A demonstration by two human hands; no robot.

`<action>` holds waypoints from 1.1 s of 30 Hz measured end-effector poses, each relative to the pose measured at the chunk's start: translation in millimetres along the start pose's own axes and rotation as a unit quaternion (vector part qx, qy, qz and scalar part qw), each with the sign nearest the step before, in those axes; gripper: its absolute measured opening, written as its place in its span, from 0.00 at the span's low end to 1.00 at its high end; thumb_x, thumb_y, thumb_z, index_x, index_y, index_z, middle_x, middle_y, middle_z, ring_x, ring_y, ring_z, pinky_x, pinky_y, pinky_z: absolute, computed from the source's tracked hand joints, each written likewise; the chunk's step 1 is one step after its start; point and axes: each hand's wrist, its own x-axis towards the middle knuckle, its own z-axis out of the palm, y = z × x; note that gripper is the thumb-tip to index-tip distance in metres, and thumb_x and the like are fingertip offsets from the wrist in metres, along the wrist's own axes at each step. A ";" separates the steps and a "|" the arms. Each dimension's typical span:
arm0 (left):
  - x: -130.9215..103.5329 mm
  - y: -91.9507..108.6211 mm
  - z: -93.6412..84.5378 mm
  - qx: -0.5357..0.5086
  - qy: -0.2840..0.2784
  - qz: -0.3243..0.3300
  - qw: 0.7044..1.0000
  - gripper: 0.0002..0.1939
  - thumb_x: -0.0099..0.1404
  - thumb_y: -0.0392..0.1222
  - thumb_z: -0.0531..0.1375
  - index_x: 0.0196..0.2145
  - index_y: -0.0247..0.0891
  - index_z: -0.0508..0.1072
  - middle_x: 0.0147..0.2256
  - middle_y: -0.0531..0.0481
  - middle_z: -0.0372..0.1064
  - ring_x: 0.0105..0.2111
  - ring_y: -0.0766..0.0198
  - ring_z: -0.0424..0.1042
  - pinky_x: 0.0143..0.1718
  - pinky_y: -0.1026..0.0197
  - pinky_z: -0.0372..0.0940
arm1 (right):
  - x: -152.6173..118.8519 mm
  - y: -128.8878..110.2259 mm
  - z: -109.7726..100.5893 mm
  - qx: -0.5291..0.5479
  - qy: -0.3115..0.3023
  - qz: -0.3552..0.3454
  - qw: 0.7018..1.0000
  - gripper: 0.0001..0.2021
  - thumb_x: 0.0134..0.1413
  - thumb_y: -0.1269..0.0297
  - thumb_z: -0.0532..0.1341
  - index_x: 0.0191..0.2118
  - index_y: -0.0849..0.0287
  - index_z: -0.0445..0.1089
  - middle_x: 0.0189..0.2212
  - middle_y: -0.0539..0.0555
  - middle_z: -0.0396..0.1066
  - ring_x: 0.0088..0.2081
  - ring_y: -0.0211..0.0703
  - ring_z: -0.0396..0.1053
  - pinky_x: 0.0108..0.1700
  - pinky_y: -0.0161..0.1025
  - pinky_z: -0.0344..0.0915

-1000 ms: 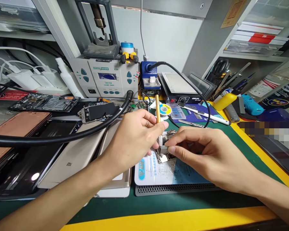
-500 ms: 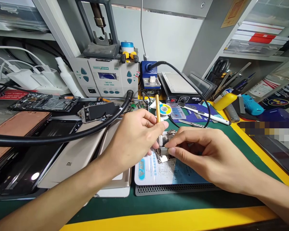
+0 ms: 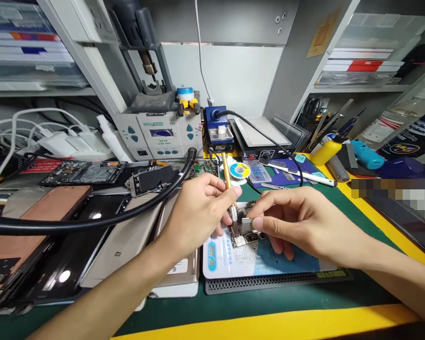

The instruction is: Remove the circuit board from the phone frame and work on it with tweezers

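My left hand (image 3: 200, 208) is closed round a gold-handled knife (image 3: 228, 177), its silver collar and thin blade pointing down at a phone circuit board (image 3: 250, 238). In my right hand (image 3: 301, 222), a small flat grey metal piece (image 3: 247, 224) is pinched between thumb and forefinger, just right of the blade and over the board. The other fingers of that hand curl beneath, close to the mat. The board lies on a white and blue printed work mat (image 3: 219, 264). Whether the blade touches the board or the grey piece I cannot tell.
A thick black hose (image 3: 127, 225) crosses the left side above several phones (image 3: 108, 255). Behind stand a hot-air station (image 3: 163, 134), a blue soldering stand (image 3: 217, 125) and a flat heating plate (image 3: 258, 132). A solder reel (image 3: 240, 170) sits beyond my hands; a dark phone (image 3: 396, 222) is at right.
The view has tilted up and shifted, so the bench sits lower in it. The grey piece, earlier against the knife's tip, is now turned and slightly right of it, leaving the blade visible.
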 end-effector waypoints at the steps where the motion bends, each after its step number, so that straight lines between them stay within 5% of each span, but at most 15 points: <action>1: 0.4 0.3 -1.7 0.003 -0.005 0.001 1.000 0.14 0.68 0.52 0.61 0.34 0.39 0.67 0.20 0.56 0.73 0.12 0.69 0.67 0.14 0.68 0.60 | -0.2 -0.6 -0.8 0.017 -0.004 -0.001 1.000 0.15 0.58 0.52 0.67 0.37 0.61 0.75 0.17 0.48 0.67 0.17 0.35 0.63 0.18 0.31 0.63; 9: -6.5 9.9 -29.1 0.167 -0.016 0.014 0.986 0.17 0.68 0.52 0.58 0.26 0.40 0.65 0.18 0.59 0.64 0.16 0.71 0.60 0.21 0.67 0.53 | 4.0 -1.1 -11.6 0.073 0.068 -0.051 0.994 0.15 0.53 0.53 0.71 0.35 0.60 0.75 0.14 0.45 0.65 0.16 0.34 0.60 0.15 0.29 0.57; 18: -15.9 -3.9 -19.4 0.356 -0.011 0.037 0.934 0.23 0.68 0.54 0.56 0.20 0.42 0.56 0.18 0.58 0.51 0.21 0.66 0.48 0.24 0.60 0.41 | 6.2 3.0 -10.6 0.069 0.061 -0.041 0.995 0.10 0.56 0.58 0.67 0.35 0.61 0.73 0.15 0.45 0.65 0.15 0.33 0.58 0.16 0.29 0.55; 24: -16.9 2.1 -21.3 0.309 -0.008 0.053 0.949 0.23 0.70 0.57 0.54 0.23 0.41 0.61 0.20 0.58 0.54 0.23 0.66 0.51 0.25 0.61 0.45 | 3.4 3.8 -8.0 0.073 0.060 -0.053 0.994 0.12 0.59 0.57 0.66 0.36 0.62 0.73 0.16 0.45 0.65 0.17 0.33 0.60 0.16 0.29 0.57; 29: -20.5 8.8 -18.1 0.187 -0.022 0.065 0.980 0.17 0.69 0.56 0.55 0.39 0.38 0.71 0.24 0.57 0.61 0.24 0.66 0.56 0.26 0.63 0.52 | 5.5 6.2 -7.1 0.068 0.059 -0.055 0.994 0.12 0.59 0.56 0.66 0.37 0.61 0.74 0.16 0.46 0.67 0.16 0.33 0.61 0.17 0.29 0.59; 33: -25.9 8.0 -9.6 0.128 -0.050 0.069 0.988 0.16 0.66 0.54 0.58 0.40 0.37 0.72 0.19 0.60 0.55 0.20 0.68 0.54 0.22 0.64 0.50 | 4.1 6.9 -4.0 0.077 0.054 -0.066 0.993 0.13 0.58 0.55 0.67 0.37 0.60 0.74 0.16 0.45 0.66 0.16 0.33 0.61 0.16 0.28 0.59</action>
